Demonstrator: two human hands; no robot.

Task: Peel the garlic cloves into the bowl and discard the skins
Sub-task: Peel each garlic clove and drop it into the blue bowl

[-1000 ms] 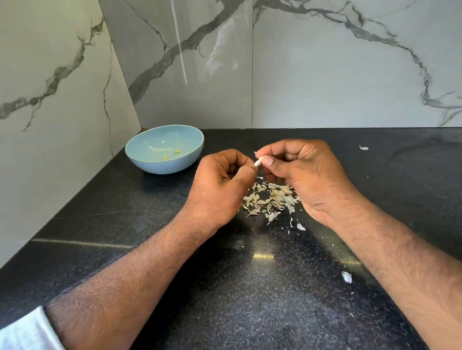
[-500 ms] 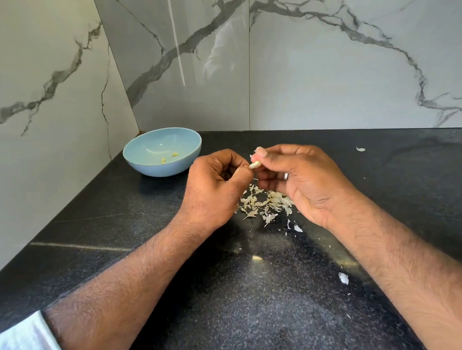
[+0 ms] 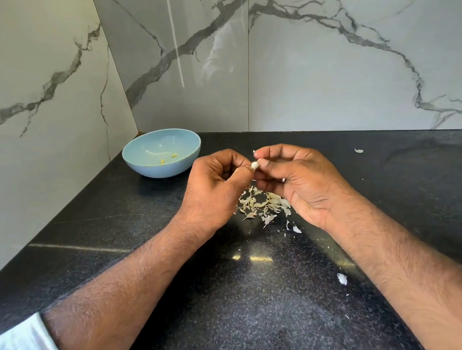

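— Between your two hands, above the skins pile [image 3: 263, 205]: garlic clove [image 3: 254, 165], pinched from both sides.
— Grip check?
— Left hand [image 3: 215, 186] pinches one end, fingers curled; right hand [image 3: 296, 179] nips the other end with thumb and forefinger.
— Advice?
— Roll the clove and pull the skin off in strips over the pile. The bowl [image 3: 161, 152] sits far left on the counter [image 3: 242, 312], well apart; carry the clove there once it's bare.

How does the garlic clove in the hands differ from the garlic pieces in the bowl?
The garlic clove looks white; the garlic pieces look yellowish. The clove is pinched in the air between the left hand and right hand; the pieces lie loose in the blue bowl. Both are small.
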